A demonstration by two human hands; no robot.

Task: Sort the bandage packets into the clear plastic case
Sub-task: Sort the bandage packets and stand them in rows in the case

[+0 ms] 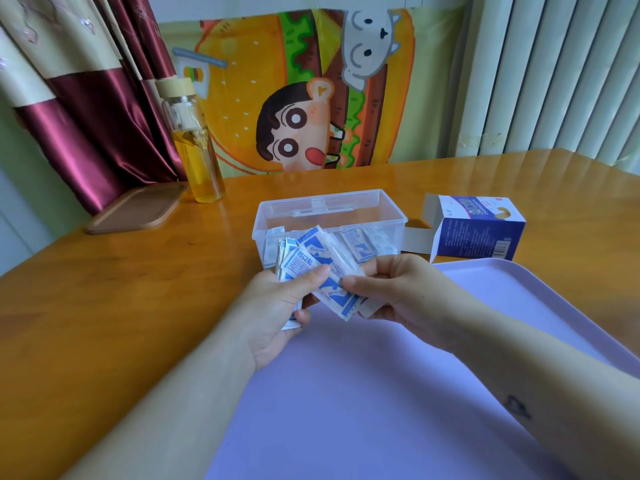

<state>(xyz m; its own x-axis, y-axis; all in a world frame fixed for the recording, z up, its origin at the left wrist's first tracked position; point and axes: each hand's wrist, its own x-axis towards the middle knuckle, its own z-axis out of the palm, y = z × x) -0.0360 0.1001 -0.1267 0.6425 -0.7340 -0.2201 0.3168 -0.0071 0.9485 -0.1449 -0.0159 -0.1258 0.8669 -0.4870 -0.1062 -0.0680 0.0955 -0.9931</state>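
Note:
A clear plastic case stands open on the wooden table, with several white-and-blue bandage packets lying inside. Just in front of it, my left hand grips a fanned bundle of bandage packets, thumb on top. My right hand pinches packets at the bundle's lower right end. Both hands hover over the near edge of the case and the tray's far corner.
A lilac tray fills the near right of the table. An opened blue bandage carton lies to the right of the case. A glass bottle of yellow liquid and a brown lid stand at the back left.

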